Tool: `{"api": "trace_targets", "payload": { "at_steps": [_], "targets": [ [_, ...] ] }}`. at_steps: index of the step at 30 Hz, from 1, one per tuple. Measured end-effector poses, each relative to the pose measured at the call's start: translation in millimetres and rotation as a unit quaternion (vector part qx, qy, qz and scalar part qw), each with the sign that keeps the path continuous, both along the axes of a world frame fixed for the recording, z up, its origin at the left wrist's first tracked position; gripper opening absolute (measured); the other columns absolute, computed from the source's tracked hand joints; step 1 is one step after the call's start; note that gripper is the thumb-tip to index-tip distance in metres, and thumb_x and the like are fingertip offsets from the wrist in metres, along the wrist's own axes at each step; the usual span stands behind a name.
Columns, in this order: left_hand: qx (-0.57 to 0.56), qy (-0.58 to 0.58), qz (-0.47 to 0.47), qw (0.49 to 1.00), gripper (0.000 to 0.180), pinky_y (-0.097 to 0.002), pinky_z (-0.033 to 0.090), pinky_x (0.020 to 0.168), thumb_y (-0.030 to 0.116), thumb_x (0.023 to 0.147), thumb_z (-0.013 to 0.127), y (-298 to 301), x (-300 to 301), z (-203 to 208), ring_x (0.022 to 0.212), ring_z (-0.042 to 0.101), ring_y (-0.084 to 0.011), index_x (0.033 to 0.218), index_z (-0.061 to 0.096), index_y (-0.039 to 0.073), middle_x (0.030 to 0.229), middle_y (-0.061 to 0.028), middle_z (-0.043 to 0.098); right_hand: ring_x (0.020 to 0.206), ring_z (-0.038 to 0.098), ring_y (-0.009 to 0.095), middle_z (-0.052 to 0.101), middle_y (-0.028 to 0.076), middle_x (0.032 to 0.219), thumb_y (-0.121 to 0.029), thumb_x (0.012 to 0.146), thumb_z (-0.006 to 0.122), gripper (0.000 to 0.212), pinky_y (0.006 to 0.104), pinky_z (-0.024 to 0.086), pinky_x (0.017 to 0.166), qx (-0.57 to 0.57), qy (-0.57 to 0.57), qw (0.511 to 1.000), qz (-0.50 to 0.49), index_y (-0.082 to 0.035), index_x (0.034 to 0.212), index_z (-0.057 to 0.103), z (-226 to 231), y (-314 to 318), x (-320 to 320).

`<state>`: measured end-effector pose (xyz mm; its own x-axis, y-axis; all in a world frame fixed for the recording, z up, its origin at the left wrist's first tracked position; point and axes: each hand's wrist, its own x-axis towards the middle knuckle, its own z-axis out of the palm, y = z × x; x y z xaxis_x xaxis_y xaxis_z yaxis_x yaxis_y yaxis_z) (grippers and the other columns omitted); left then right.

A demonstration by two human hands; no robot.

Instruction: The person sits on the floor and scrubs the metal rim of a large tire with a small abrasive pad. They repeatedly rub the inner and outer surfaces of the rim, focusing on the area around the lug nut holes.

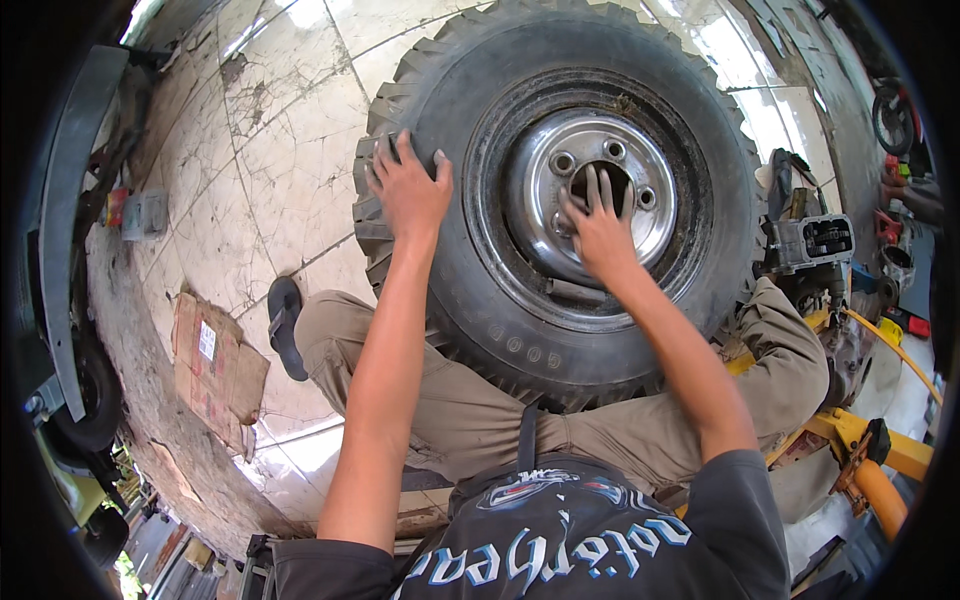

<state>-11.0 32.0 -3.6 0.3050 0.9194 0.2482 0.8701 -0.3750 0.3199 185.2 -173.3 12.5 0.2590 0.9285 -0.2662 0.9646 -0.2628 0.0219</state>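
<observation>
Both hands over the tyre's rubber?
No, the right hand is over the shiny metal wheel, while the left hand is at the outer part of the tyre.

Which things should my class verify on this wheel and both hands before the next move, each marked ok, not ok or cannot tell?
1. Left hand at the left edge of the tire: ok.
2. Right hand at the centre opening of the rim: ok.
3. Whole rim in plain sight: not ok; the right hand covers part.
4. Tire pressure: cannot tell.
5. Cardboard apart from the tire: ok.
</observation>
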Motion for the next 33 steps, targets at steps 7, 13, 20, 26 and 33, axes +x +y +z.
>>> {"api": "trace_targets", "payload": {
  "at_steps": [7,13,20,26,33],
  "targets": [
    [-0.023,-0.019,-0.025,0.999,0.064,-0.0598,0.024,0.119,0.041,0.094,0.059,0,5,1,0.143,0.036,-0.0423,0.144,0.044,0.003,0.147,-0.0296,0.041,0.153,0.022,0.038,0.029,0.025,0.161,-0.025,0.097,0.051,0.056,0.0682,0.006,0.120,0.114,-0.037,0.991,-0.065,0.002,0.145,0.048,-24,21,-18],
    [-0.038,-0.003,-0.005,0.999,0.065,-0.0588,0.025,0.118,0.041,0.094,0.059,1,2,4,0.142,0.037,-0.0421,0.144,0.044,0.003,0.147,-0.0302,0.041,0.152,0.016,0.046,0.020,0.026,0.164,-0.027,0.093,0.060,0.057,0.0701,0.006,0.118,0.118,0.038,0.986,-0.108,-0.017,0.149,0.050,-30,-11,-28],
    [0.011,-0.010,-0.011,1.000,0.063,-0.0558,0.029,0.115,0.040,0.092,0.063,3,4,-4,0.136,0.043,-0.0420,0.141,0.045,0.006,0.142,-0.0263,0.047,0.152,0.017,0.046,0.020,0.027,0.164,-0.029,0.096,0.058,0.057,0.0709,0.004,0.118,0.140,0.068,0.976,-0.153,-0.015,0.150,0.048,-36,-1,-35],
    [0.003,-0.011,-0.009,1.000,0.063,-0.0562,0.029,0.114,0.040,0.091,0.064,1,5,-2,0.136,0.042,-0.0426,0.141,0.045,0.006,0.141,-0.0267,0.048,0.152,0.017,0.047,0.021,0.027,0.164,-0.029,0.096,0.058,0.056,0.0714,0.005,0.117,0.127,0.059,0.978,-0.154,-0.017,0.150,0.048,-25,22,-20],
    [-0.034,-0.003,-0.003,0.999,0.066,-0.0587,0.026,0.117,0.042,0.092,0.060,1,4,4,0.142,0.038,-0.0421,0.143,0.044,0.003,0.145,-0.0297,0.044,0.152,0.019,0.045,0.022,0.026,0.163,-0.027,0.096,0.057,0.054,0.0720,0.005,0.117,0.141,0.067,0.982,-0.109,-0.020,0.149,0.050,-35,-7,-34]
  ]
}}
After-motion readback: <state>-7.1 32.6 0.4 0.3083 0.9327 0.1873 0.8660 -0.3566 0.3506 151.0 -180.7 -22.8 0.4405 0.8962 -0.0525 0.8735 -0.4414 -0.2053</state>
